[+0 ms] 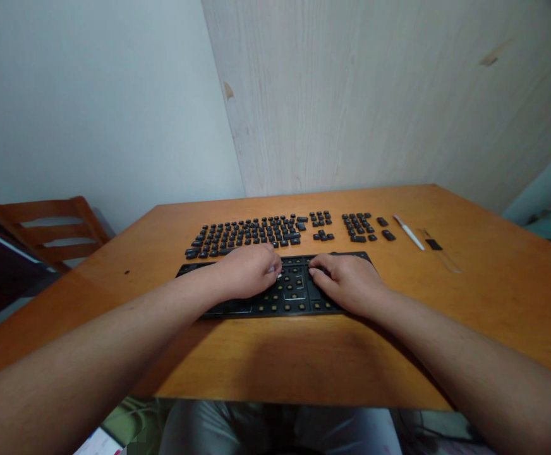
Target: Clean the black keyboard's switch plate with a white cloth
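Observation:
A black keyboard point(299, 308) with its keycaps off lies flat in front of me, its bare switch posts showing. Over its middle, my left hand point(249, 270) is closed in a pinch. A small whitish tip shows at those fingertips, touching or just above the keyboard; too little of it is visible to name it. My right hand point(349, 281) rests on the keyboard's right part, thumb and fingers bent against its surface and holding it. Behind the keyboard, loose black keycaps point(251, 235) lie in rows, set out like a keyboard layout.
To the right on the wooden table point(275, 360) lie a white pen-like tool point(409, 232) and a wire keycap puller point(433, 243) with a black handle. A tiny dark piece point(126, 272) sits at the left. A wooden chair point(60, 230) stands beyond the left edge.

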A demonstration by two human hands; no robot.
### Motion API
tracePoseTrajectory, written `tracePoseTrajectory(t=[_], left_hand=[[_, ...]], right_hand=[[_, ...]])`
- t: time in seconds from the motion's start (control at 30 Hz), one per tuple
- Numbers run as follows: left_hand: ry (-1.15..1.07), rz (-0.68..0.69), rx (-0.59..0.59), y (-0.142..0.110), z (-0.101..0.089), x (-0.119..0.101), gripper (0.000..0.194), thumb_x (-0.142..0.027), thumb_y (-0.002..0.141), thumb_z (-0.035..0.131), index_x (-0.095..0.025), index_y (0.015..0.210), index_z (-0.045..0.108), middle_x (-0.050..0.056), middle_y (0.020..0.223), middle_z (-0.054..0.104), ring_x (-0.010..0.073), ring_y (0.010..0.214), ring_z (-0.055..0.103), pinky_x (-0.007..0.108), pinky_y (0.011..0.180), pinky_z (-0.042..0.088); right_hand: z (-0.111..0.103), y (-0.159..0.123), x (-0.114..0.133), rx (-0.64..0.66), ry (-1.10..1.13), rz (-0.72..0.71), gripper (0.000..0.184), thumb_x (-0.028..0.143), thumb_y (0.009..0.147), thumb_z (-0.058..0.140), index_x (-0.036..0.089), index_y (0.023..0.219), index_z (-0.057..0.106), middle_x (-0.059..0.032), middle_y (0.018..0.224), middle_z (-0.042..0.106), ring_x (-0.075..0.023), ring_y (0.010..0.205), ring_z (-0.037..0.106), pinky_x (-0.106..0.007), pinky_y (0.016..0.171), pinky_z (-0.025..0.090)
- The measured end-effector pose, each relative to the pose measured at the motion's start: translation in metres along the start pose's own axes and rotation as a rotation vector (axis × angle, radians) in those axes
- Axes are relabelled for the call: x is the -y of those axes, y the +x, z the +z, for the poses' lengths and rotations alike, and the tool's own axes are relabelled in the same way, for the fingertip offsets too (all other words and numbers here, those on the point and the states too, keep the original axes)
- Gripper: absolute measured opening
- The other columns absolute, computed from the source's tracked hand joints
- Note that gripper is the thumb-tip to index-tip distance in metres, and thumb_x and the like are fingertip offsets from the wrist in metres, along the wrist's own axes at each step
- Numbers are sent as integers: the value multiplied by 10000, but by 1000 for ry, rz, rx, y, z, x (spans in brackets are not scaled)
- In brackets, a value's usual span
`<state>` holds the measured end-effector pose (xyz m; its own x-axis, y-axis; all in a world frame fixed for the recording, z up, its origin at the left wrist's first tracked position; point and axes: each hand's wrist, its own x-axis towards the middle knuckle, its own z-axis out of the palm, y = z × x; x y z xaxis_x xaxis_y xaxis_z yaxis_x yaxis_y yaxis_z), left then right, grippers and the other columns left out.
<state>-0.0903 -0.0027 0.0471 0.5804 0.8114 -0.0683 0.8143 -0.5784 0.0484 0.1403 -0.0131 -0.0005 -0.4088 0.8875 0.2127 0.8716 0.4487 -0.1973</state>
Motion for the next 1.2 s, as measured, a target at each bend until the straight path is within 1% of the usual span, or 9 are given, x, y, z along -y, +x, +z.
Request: tracePoseTrajectory(t=[0.23,0.33,0.43,0.57,0.67,0.8,1.0,1.07,1.2], left_hand=[[-150,-186,124,6,-1,3,218,-271,824,523,-199,841,728,32,730,672,164,644,583,263,583,400],[-23,-181,67,2,-1,-6,235,-271,838,506,-202,851,730,54,797,687,188,693,610,281,608,425],[221,-108,-25,-6,0,-22,267,-234,866,468,-163,853,725,108,892,677,229,763,634,320,645,456],[361,-54,-57,-12,1,-37,265,-137,851,446,-135,848,711,121,873,652,247,799,643,332,656,472],[305,-99,-45,-12,-1,-32,275,-196,869,444,-147,848,714,117,886,661,239,775,642,330,640,470],[121,-190,5,-11,-3,-11,254,-245,838,492,-198,880,738,85,931,696,219,802,637,312,667,458],[-152,-244,71,-13,3,13,252,-322,831,519,-206,865,740,33,735,683,157,643,585,261,581,400],[-123,-249,65,-15,3,11,254,-323,837,516,-201,858,738,41,740,681,165,641,585,268,568,392],[161,-141,-27,-19,2,-5,259,-260,868,482,-181,860,730,104,899,685,231,774,630,318,628,434]], right_hand=[[0,-1,0,2,6,-7,317,421,958,435,293,1104,685,-36,959,765,-247,861,699,-320,678,425],[0,-1,-1,3,2,-12,313,422,957,435,292,1097,684,-35,957,765,-244,856,697,-319,678,426],[1,-1,-2,6,2,-11,313,422,957,437,293,1098,684,-34,953,765,-242,850,696,-317,674,427],[1,-1,-3,-1,8,-16,310,407,956,442,289,1108,685,-35,973,766,-239,861,695,-313,680,428],[2,-1,-4,-2,13,-20,306,401,953,451,287,1111,687,-35,978,766,-235,866,694,-309,680,427],[2,-1,-4,0,8,-16,306,406,956,449,288,1110,685,-33,968,767,-237,854,697,-309,671,425],[0,-1,-2,9,13,-10,304,399,954,450,281,1100,689,-33,977,766,-236,857,696,-308,670,429],[0,0,-2,11,20,-10,298,396,950,456,280,1095,689,-31,979,767,-235,865,694,-307,671,429],[1,0,-4,11,22,-10,305,404,955,445,286,1098,687,-29,976,767,-240,870,694,-313,678,429]])
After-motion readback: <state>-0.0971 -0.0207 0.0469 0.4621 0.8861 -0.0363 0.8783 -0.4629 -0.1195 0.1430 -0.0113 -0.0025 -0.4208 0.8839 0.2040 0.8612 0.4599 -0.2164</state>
